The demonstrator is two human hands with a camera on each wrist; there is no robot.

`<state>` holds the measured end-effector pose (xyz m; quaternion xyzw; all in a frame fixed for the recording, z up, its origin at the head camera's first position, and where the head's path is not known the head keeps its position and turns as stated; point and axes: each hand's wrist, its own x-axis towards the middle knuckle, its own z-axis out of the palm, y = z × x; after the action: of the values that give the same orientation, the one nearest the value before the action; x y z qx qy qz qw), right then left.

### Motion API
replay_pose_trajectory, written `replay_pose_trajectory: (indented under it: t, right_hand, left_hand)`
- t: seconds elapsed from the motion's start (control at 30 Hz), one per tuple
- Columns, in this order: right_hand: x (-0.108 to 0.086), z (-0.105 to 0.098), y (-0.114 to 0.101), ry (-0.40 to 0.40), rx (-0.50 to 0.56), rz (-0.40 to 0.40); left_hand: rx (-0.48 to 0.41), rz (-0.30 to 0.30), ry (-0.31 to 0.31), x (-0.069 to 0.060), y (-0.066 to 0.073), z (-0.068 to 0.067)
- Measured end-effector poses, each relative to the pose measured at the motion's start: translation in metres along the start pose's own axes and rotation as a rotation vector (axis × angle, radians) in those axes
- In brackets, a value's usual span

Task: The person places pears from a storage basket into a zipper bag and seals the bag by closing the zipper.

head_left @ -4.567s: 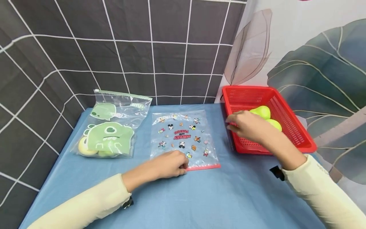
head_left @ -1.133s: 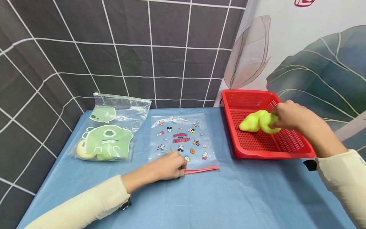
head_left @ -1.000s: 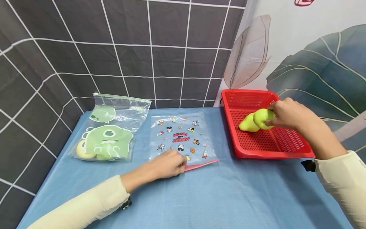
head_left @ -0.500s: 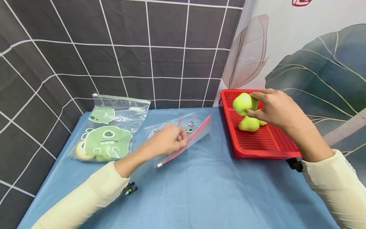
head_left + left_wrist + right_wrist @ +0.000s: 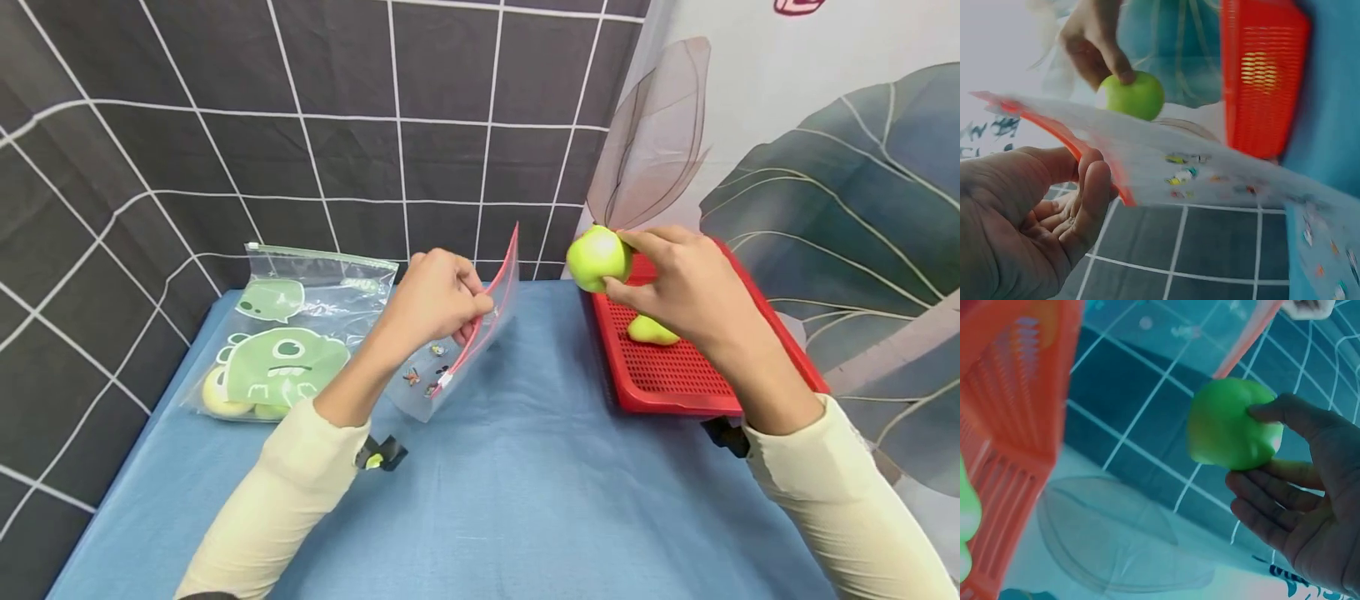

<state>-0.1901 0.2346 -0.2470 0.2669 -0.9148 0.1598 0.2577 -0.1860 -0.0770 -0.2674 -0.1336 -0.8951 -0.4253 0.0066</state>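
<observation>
Right of centre in the head view, we see a green apple (image 5: 597,258) held up in the air, over the left rim of the red basket (image 5: 660,403) as the frame shows it. It is round and slightly lobed, bright yellow-green with a pale gleam on its upper face; the right wrist view gives it a cooler, deeper green and shows soft folds near the fingers. The right hand (image 5: 678,287) pinches it from the right side, thumb below and forefinger above in the head view, spread just as wide as the fruit.

Near the middle of the frame, the left hand (image 5: 437,302) pinches the red zip strip (image 5: 456,362) of a clear bag (image 5: 487,333) between thumb and fingers. We see the bag raised and tilted, its strip slanting from upper right to lower left, where a white slider (image 5: 445,381) sits. Small coloured cartoon figures dot the see-through plastic. We cannot tell whether its mouth is parted.

Inside the basket, at the right of the frame, a yellow-green pear (image 5: 651,330) lies on the mesh floor. At the left of the frame, a second bag (image 5: 322,292), printed with a green monster (image 5: 281,367), rests on the blue-covered desk (image 5: 495,500); a pale yellow fruit (image 5: 217,393) shows at its lower left corner.
</observation>
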Motion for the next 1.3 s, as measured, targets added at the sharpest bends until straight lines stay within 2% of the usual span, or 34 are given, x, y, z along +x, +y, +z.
replay_pose_trajectory:
  t: [0.13,0.47,0.6,0.87,1.03,1.17,1.3]
  right_hand:
    - [0.004,0.001,-0.011,0.101,0.045,-0.011]
    - [0.024,0.0,-0.04,0.341,0.123,-0.062]
    - [0.033,-0.001,-0.052,0.387,0.157,-0.074]
    - [0.045,0.01,-0.063,0.365,0.217,-0.094]
    - [0.044,0.015,-0.061,0.324,0.188,-0.105]
    - [0.044,0.014,-0.058,0.265,0.167,-0.107]
    - [0.044,0.01,-0.057,0.173,0.171,-0.103]
  left_hand:
    - [-0.052,-0.019,0.046,0.006,0.013,-0.004]
    - [-0.199,-0.058,0.217,0.013,0.041,-0.006]
    - [-0.269,-0.087,0.247,0.017,0.047,-0.008]
    - [-0.368,-0.112,0.233,0.022,0.046,-0.01]
    - [-0.482,-0.127,0.223,0.024,0.041,-0.01]
    - [-0.552,-0.129,0.249,0.026,0.037,-0.01]
    - [-0.588,-0.127,0.29,0.027,0.034,-0.011]
